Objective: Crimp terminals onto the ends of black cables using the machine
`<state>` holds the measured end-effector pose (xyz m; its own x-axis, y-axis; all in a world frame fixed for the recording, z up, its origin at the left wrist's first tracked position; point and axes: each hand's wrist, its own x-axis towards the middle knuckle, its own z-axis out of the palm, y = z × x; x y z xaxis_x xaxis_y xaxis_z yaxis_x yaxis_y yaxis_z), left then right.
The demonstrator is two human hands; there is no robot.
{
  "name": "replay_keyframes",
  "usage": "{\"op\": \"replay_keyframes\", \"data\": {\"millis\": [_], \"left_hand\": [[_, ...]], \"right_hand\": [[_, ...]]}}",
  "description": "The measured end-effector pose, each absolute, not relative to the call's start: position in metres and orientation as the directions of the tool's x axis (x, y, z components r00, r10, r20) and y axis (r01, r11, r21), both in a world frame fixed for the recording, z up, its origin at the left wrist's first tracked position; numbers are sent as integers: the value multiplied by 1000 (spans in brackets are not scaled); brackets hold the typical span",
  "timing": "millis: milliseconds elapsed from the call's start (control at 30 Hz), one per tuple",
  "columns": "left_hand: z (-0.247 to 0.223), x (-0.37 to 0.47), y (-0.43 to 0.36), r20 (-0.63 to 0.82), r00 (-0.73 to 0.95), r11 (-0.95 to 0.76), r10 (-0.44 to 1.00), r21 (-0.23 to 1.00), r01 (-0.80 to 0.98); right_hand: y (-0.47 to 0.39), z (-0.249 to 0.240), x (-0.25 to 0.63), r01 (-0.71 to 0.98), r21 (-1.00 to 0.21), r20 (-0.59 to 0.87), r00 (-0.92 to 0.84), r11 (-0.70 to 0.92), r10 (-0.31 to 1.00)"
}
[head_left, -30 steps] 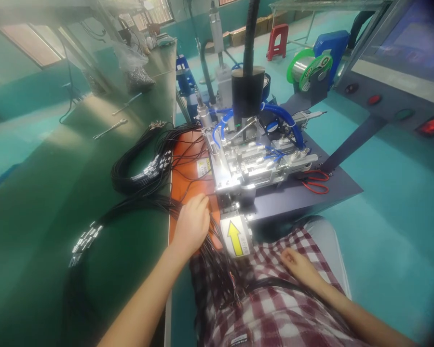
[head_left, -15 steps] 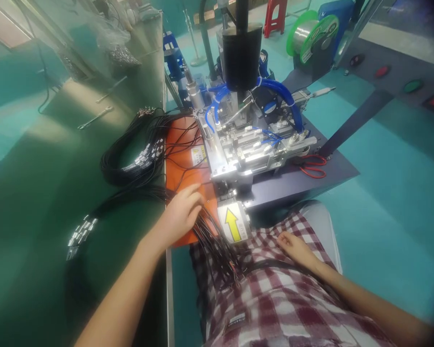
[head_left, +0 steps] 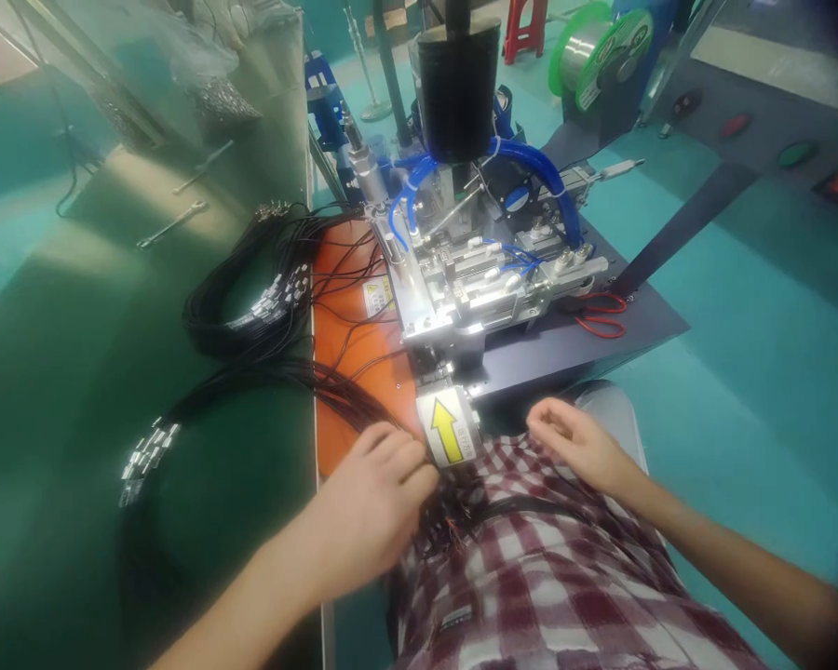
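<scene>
My left hand (head_left: 381,484) lies over a bundle of black cables (head_left: 349,386), its fingers curled down and closed. What they hold, if anything, is hidden beneath the hand. Bare wire ends (head_left: 453,526) of the bundle rest on my lap over a checked garment. My right hand (head_left: 574,442) is raised above my right thigh with fingers curled in, and nothing shows in it. Between the hands sits a white cylinder (head_left: 447,428) bearing a yellow arrow. Beyond it stands a metal machine (head_left: 475,288) with blue air tubes, on an orange plate (head_left: 335,335).
Coiled black cables with silvery ends (head_left: 272,298) lie on the green table (head_left: 202,521) at left, by a wrench (head_left: 171,226). A green-rimmed spool of wire (head_left: 601,54) stands behind. Red-handled scissors or pliers (head_left: 604,314) lie right of the machine, below a button panel (head_left: 761,130).
My left hand has moved back from beside the machine toward my lap, onto the cable bundle. My right hand has lifted from my thigh. The view has shifted slightly.
</scene>
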<state>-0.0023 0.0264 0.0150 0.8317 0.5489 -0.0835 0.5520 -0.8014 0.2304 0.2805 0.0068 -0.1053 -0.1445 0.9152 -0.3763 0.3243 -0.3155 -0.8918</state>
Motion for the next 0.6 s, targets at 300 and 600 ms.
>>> {"op": "replay_keyframes", "data": {"millis": [300,600], "left_hand": [[41,-17,31,-103,732,-558,674,579,595],[45,-24,28,-82,714,-536,695,603,591]], "right_hand": [[-7,-27,229,234,-972,-110,-546,25,831],[0,-14,215,259,-959,-95,-668,111,738]]}}
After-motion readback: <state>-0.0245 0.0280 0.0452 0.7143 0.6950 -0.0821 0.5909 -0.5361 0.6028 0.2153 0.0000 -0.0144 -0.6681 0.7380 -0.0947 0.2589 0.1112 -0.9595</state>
